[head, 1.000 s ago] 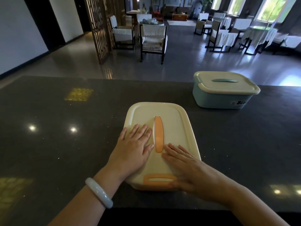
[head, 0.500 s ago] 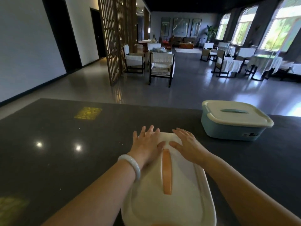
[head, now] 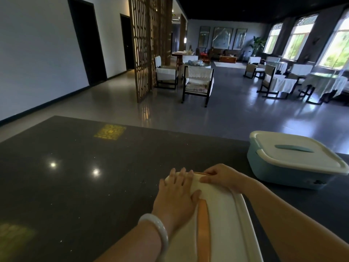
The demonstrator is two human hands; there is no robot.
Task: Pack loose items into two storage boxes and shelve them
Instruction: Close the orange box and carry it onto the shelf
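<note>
Now: cream lid on orange box, near counter edge. Left hand flat, fingers straight; right hand curled over far rim. Press corners evenly till seated. Blue box lidded, right.

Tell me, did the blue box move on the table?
No. The blue box sits at the same far right edge of the dark table; only the camera tilted up.

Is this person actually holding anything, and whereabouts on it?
The right hand curls over the far edge of the cream lid on the orange box; the left hand lies flat on that lid.
</note>
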